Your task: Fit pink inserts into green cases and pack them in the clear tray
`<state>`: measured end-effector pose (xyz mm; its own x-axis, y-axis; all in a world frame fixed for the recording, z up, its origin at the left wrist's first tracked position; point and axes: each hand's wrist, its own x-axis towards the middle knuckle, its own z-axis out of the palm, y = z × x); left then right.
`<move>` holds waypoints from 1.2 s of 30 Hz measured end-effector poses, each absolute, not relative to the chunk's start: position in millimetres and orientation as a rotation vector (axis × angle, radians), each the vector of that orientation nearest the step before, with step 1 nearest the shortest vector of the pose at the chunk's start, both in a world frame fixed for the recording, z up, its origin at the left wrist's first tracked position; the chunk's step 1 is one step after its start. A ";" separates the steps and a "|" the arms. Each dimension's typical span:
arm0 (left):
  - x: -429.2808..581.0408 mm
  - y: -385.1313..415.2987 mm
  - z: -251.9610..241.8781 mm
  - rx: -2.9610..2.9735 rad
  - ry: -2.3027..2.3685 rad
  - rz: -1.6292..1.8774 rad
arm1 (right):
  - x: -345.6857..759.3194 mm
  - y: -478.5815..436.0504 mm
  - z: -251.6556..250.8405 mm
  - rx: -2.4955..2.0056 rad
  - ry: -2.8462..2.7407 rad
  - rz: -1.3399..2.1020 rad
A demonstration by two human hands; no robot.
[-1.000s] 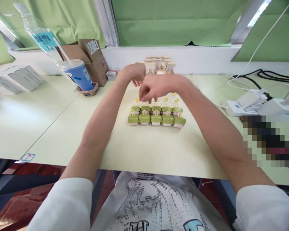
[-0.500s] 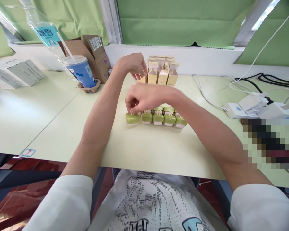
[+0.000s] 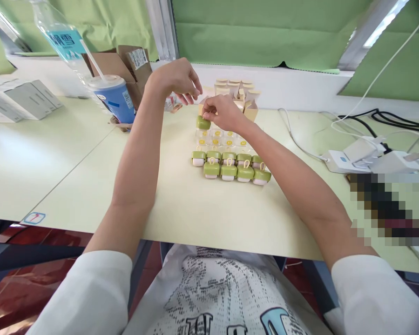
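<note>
My right hand (image 3: 224, 112) pinches the cream loop of a small green case (image 3: 203, 123), which hangs just above the table in front of the small boxes. Left of it, my left hand (image 3: 179, 80) is raised with its fingers apart and nothing visible in them. Below the held case lie clear plastic pieces with yellow stickers (image 3: 216, 137). Nearer me, several green-and-white cases (image 3: 228, 172) with loops stand in two rows. Behind my right hand stand small cream cardboard boxes (image 3: 251, 109) with raised flaps, partly hidden by that hand.
At the left stand a blue cup (image 3: 117, 102) with a straw, a plastic bottle (image 3: 64, 44), an open brown carton (image 3: 138, 70) and white boxes (image 3: 21, 100). To the right are a power strip (image 3: 345, 163) and cables. A pixelated patch covers the right edge.
My right hand has lifted the green case from the left end of the front row and carried it away from me towards the boxes. My left hand has moved up and left, off the boxes.
</note>
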<state>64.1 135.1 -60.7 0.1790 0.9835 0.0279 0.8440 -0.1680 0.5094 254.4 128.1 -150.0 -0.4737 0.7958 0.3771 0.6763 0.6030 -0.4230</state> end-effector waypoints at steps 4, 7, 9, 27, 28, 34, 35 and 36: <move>66.6 134.0 -60.3 2.133 1.675 0.486 | 245.6 123.0 -155.7 -1.262 -2.365 0.088; 67.2 134.0 -60.3 2.131 1.674 0.464 | 242.2 116.9 -156.6 -1.326 -2.409 0.015; 67.2 133.9 -60.2 2.125 1.664 0.468 | 241.0 113.7 -156.6 -1.341 -2.445 0.016; 63.8 137.7 -59.8 2.129 1.701 0.397 | 238.7 106.0 -154.9 -1.318 -2.559 0.113; 63.6 138.0 -59.7 2.133 1.707 0.389 | 239.0 106.8 -154.7 -1.315 -2.567 0.126; 64.4 140.3 -59.3 2.132 1.714 0.370 | 240.7 113.0 -156.0 -1.258 -2.570 0.224; 64.6 140.1 -59.3 2.129 1.715 0.367 | 241.0 113.0 -155.6 -1.248 -2.571 0.249; 64.8 139.7 -59.3 2.129 1.716 0.365 | 241.3 112.7 -155.0 -1.237 -2.575 0.271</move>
